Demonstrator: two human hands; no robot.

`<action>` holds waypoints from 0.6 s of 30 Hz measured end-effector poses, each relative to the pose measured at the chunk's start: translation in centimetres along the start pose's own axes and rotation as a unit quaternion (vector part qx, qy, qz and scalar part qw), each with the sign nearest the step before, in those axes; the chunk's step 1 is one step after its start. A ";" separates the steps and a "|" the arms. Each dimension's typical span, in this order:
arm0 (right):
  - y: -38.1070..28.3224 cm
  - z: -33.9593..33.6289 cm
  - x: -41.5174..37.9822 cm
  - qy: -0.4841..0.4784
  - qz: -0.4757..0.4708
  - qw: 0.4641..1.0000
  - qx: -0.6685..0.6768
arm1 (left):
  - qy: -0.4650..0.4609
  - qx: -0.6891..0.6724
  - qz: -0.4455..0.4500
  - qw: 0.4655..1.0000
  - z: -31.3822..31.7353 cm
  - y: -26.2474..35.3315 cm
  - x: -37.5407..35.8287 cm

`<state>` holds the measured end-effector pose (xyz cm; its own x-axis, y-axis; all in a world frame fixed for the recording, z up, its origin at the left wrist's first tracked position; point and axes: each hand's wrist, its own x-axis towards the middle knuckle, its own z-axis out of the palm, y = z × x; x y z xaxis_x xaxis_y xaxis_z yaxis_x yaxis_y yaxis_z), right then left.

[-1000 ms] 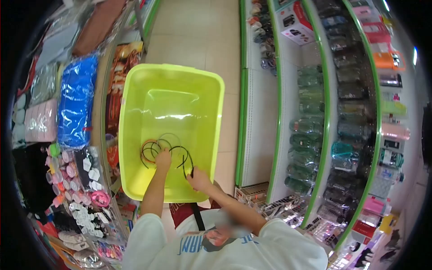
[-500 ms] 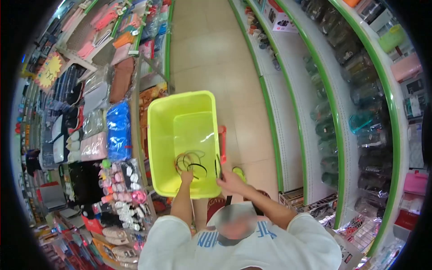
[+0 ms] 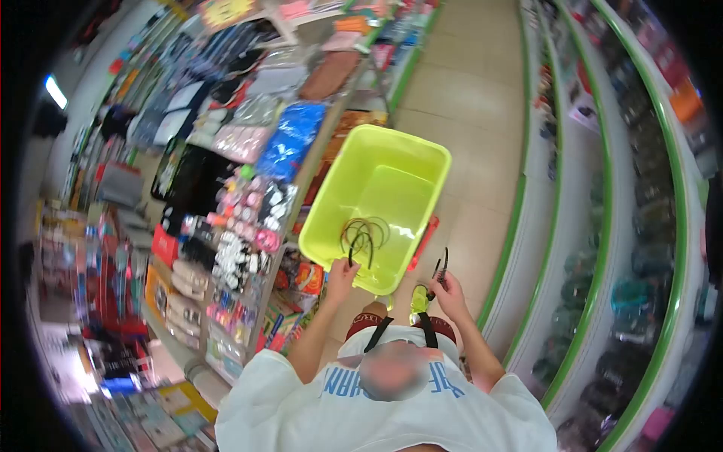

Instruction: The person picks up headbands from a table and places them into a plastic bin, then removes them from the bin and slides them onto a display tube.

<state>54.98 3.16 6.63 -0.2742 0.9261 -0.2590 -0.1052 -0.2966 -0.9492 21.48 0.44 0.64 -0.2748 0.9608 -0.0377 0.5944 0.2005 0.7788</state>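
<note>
The left hand is closed on the near rim of a yellow-green plastic tub, fingers curled over the edge. The right hand sits just outside the tub's near right corner, pinching a thin black headband that sticks up from its fingers. Inside the tub, toward the near end, lies a loose tangle of dark and brownish headbands. The tub stands in a shop aisle with a tiled floor. To the left, shelves carry packaged hair accessories and bags; to the right, green-edged shelves hold bottles and cups.
</note>
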 end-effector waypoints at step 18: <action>4.6 30.1 -3.2 -0.530 -0.106 0.762 -0.358 | 0.257 -0.296 -0.267 0.880 -13.1 -3.6 -32.8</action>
